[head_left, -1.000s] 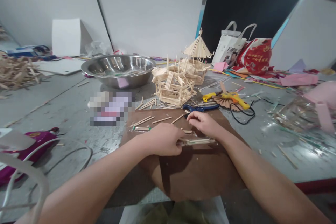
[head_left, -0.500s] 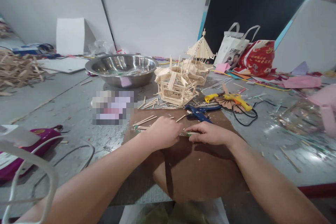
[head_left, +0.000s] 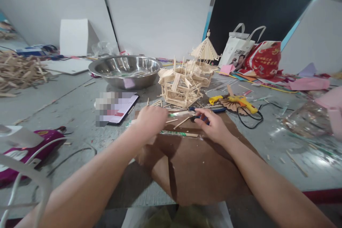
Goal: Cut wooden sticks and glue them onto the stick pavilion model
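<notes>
My left hand (head_left: 149,119) reaches forward over the far edge of the brown cardboard sheet (head_left: 197,164), its fingers curled around a thin wooden stick (head_left: 179,114) that points right. My right hand (head_left: 212,124) rests on the cardboard with its fingertips at the blue-handled cutters (head_left: 201,109); whether it grips them I cannot make out. A stick with green marks (head_left: 179,134) lies on the cardboard between the hands. Just beyond stands a small house built of sticks (head_left: 180,85).
A steel bowl (head_left: 125,69) sits at the back left, a phone (head_left: 117,108) beside my left hand. A yellow glue gun (head_left: 235,100) with a black cord lies to the right. Bags (head_left: 256,57), coloured paper, a stick pile (head_left: 18,73) and a purple object (head_left: 34,144) surround the workspace.
Both hands have left the bundle of sticks on the cardboard and moved forward. My left hand now has a stick; my right hand has gone to the cutters.
</notes>
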Demonstrator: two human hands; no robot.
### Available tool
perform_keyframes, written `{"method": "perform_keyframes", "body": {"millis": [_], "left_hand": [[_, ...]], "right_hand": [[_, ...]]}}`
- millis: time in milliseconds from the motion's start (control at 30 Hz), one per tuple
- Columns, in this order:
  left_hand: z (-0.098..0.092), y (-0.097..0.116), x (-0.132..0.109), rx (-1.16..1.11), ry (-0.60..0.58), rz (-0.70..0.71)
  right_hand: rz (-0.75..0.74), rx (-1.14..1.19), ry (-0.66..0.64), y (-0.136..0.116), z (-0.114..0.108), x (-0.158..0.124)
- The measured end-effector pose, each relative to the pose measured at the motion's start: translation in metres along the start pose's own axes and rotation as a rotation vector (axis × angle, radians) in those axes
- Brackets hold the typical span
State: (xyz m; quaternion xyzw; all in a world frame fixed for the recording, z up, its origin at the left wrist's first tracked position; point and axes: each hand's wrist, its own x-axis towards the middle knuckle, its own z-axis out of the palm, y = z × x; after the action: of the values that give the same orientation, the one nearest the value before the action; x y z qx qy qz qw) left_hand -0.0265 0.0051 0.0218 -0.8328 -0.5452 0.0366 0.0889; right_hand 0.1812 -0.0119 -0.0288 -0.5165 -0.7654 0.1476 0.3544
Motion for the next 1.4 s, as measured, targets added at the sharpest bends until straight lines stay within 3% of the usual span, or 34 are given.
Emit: {"method": "perform_keyframes", "body": {"millis": [100, 233, 400, 600, 800, 967, 1100, 1233, 1300, 1400], "left_hand": [[-0.002, -0.025, 0.005, 0.014, -0.067, -0.198], [0.002, -0.05, 0.011, -0.014, -0.074, -0.355], [0.018, -0.069, 0.018, -0.061, -0.059, -0.462], [0.018, -0.063, 0.021, -0.062, -0.017, -0.397], [0.011, -0.022, 0.013, -0.074, 0.028, -0.064], [0.017, 0.004, 0.006, -0.114, 0.18, 0.201], [0.018, 0.008, 0.005, -0.157, 0.148, 0.226], [0.014, 0.003, 0.006, -0.211, 0.125, 0.208], [0.012, 0.002, 0.006, -0.229, 0.134, 0.196], [0.01, 0.004, 0.006, -0.239, 0.138, 0.166]], "right_hand": [[0.064, -0.097, 0.023, 0.005, -0.001, 0.003], [0.125, -0.267, -0.14, 0.005, -0.001, 0.006], [0.03, -0.25, -0.27, 0.003, -0.001, 0.005], [-0.076, -0.264, -0.456, -0.001, 0.0, -0.001], [-0.059, -0.289, -0.485, -0.005, -0.001, -0.002], [0.018, -0.173, -0.345, -0.005, -0.007, 0.001], [0.048, 0.18, 0.029, -0.002, -0.011, 0.004], [0.185, 0.655, 0.408, 0.003, -0.012, 0.009], [0.255, 0.871, 0.461, 0.006, -0.012, 0.012], [0.362, 1.101, 0.377, 0.009, -0.012, 0.016]]}}
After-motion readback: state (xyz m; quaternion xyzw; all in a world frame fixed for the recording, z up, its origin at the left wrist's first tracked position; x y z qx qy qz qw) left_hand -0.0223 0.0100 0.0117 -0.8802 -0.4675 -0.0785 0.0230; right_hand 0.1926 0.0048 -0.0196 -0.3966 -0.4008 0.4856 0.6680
